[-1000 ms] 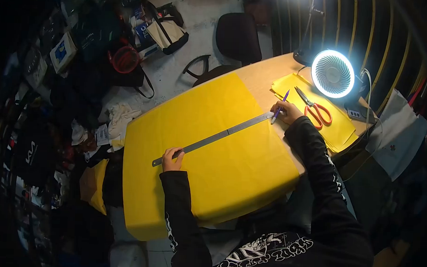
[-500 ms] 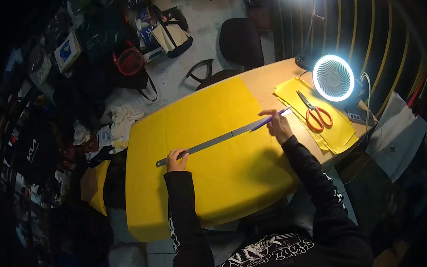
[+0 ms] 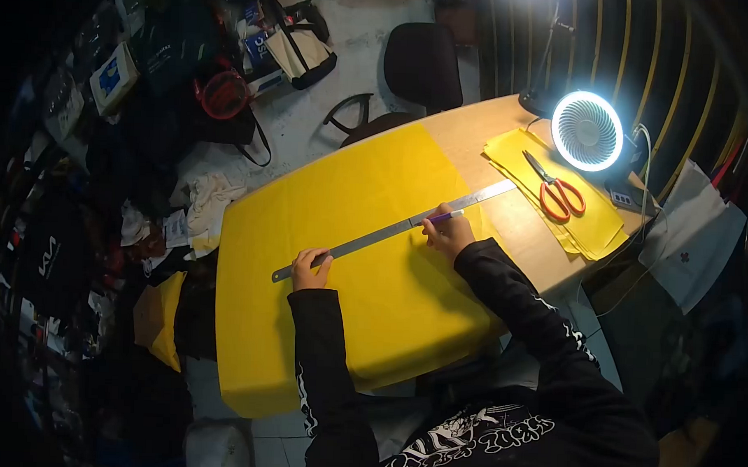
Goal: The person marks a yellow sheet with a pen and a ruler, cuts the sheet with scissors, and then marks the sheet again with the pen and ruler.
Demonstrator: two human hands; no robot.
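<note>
A long metal ruler (image 3: 374, 236) lies slantwise across a yellow cloth-like sheet (image 3: 343, 183) spread over the table. My left hand (image 3: 310, 270) holds it down near its left end, fingers over the strip and thumb by its near edge. Closed round a purple pen (image 3: 447, 217), my right hand (image 3: 453, 235) rests beside the ruler's near edge, right of its middle. The pen tip points left, close to a dark mark on the ruler. Past the sheet's right edge, the ruler's far end lies over bare wood.
Orange-handled scissors (image 3: 561, 196) lie on folded yellow pieces (image 3: 588, 229) at the right of the table. Behind them stands a lit ring-shaped fan (image 3: 587, 132). A dark chair (image 3: 423, 64) is beyond the table; bags and a red basket (image 3: 225, 95) sit on the floor.
My right hand has moved left and nearer to me along the ruler, from its right part towards the middle, bringing the pen along. My left hand stays on the ruler.
</note>
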